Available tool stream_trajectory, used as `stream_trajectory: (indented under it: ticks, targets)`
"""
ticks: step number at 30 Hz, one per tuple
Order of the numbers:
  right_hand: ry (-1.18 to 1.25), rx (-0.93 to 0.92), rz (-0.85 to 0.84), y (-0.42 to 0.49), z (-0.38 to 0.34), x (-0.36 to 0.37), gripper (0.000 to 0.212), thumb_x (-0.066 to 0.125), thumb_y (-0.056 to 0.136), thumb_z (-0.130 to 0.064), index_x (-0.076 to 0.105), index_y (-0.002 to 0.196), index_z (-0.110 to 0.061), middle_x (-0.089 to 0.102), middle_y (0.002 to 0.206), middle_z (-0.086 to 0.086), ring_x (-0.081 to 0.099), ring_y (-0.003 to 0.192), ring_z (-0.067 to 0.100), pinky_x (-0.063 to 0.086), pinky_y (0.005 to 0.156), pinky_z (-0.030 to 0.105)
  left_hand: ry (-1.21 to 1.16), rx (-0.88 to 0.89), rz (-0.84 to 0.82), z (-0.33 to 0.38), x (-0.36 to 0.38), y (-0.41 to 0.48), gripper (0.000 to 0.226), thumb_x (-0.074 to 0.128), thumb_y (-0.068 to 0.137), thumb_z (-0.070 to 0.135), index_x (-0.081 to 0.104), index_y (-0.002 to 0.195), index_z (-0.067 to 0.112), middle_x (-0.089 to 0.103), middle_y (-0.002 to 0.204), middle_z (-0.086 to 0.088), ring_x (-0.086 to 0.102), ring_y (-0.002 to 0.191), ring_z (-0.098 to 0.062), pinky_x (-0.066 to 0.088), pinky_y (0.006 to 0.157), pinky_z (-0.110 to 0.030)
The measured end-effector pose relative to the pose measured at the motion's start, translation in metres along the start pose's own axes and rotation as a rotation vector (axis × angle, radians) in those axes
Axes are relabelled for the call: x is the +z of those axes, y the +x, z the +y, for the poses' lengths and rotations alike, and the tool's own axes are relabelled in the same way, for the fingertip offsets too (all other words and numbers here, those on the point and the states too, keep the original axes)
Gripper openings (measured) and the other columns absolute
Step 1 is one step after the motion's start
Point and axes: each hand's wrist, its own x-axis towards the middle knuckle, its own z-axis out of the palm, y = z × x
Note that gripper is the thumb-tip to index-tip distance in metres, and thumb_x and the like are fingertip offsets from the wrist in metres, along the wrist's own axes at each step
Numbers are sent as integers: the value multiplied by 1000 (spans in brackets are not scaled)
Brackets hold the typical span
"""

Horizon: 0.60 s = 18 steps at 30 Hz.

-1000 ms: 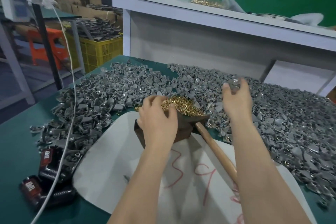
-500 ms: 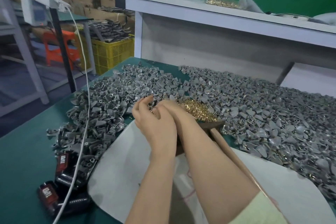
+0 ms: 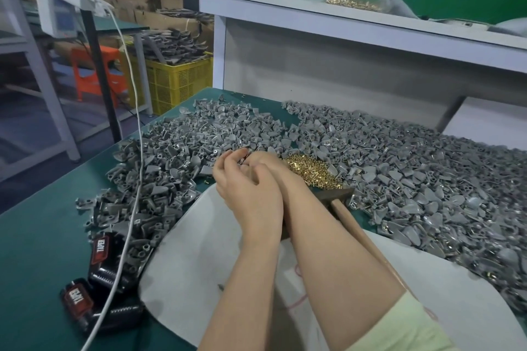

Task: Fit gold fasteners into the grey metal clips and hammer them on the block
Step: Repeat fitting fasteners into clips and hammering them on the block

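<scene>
Gold fasteners (image 3: 353, 3) — clear bag (image 3: 395, 4) on shelf (image 3: 285, 10)

You have a green counter (image 3: 34, 236) before you. A wide heap of grey metal clips (image 3: 399, 179) covers its far part. A white sheet (image 3: 194, 251) lies nearer, and at your left lie black containers (image 3: 99, 253) with red labels, crossed by a white cable (image 3: 134, 194).
</scene>
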Motion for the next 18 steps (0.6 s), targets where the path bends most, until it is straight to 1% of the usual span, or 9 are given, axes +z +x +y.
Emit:
stream_trajectory:
  ticks: [3, 6, 8, 10, 11, 13, 15, 17, 18]
  targets:
    - [-13, -33, 87, 0, 2, 3, 32, 42, 96, -19, 59, 121, -8, 59, 125, 11, 54, 118, 28, 43, 96, 35, 3, -4, 5, -1, 0, 0, 23, 47, 91, 6, 52, 108, 21, 38, 131, -1, 41, 122, -20, 37, 100, -30]
    - [120, -37, 183, -1, 6, 1, 30, 44, 95, -14, 60, 118, -3, 60, 121, 15, 56, 114, 30, 45, 91, 32, -1, -10, 6, -2, 0, 1, 20, 48, 93, 9, 52, 108, 21, 39, 131, -1, 41, 123, -21, 36, 105, -41]
    - [196, -74, 245, -5, 12, -6, 26, 49, 93, -10, 65, 112, -2, 63, 115, 17, 58, 109, 30, 46, 88, 31, -6, -1, -1, -3, 1, 1, 20, 50, 92, 9, 52, 109, 20, 39, 130, -1, 41, 124, -22, 35, 105, -43]
    - [333, -131, 344, -13, 19, -16, 18, 56, 91, -10, 68, 104, -6, 67, 108, 11, 61, 101, 24, 47, 87, 29, -5, 28, -20, -4, 2, 1, 27, 50, 92, 9, 52, 118, 18, 40, 129, -1, 43, 122, -21, 37, 104, -39]
    - [407, -159, 396, -20, 23, -23, 14, 60, 89, -12, 68, 100, -9, 68, 104, 7, 62, 97, 20, 48, 87, 29, -7, 52, -40, -4, 2, 0, 32, 50, 93, 10, 51, 123, 19, 41, 129, 0, 45, 119, -19, 38, 100, -32]
    - [533, -209, 453, -36, 32, -36, 4, 66, 87, -15, 66, 91, -15, 69, 93, 2, 65, 87, 16, 52, 85, 32, -15, 110, -111, -3, 3, -2, 38, 52, 94, 13, 49, 131, 22, 45, 125, 2, 52, 106, -10, 39, 87, -20]
    - [607, -259, 420, -54, 41, -48, 4, 67, 86, -14, 65, 84, -18, 69, 84, 1, 65, 74, 9, 55, 76, 26, -24, 152, -223, -3, 6, -3, 36, 53, 95, 16, 53, 131, 21, 54, 120, 2, 56, 96, -4, 43, 84, -19]
    - [607, -287, 394, -71, 50, -58, 6, 67, 86, -12, 67, 82, -17, 70, 81, 2, 65, 69, 6, 55, 68, 19, -20, 168, -341, -2, 9, -6, 31, 53, 96, 15, 58, 126, 16, 63, 117, 0, 59, 100, -3, 47, 90, -20]
    - [602, -290, 385, -78, 54, -61, 6, 67, 86, -11, 68, 83, -16, 71, 82, 3, 65, 69, 6, 55, 67, 17, -25, 164, -382, -3, 10, -8, 30, 53, 95, 14, 59, 125, 14, 65, 116, -1, 60, 103, -5, 48, 92, -22]
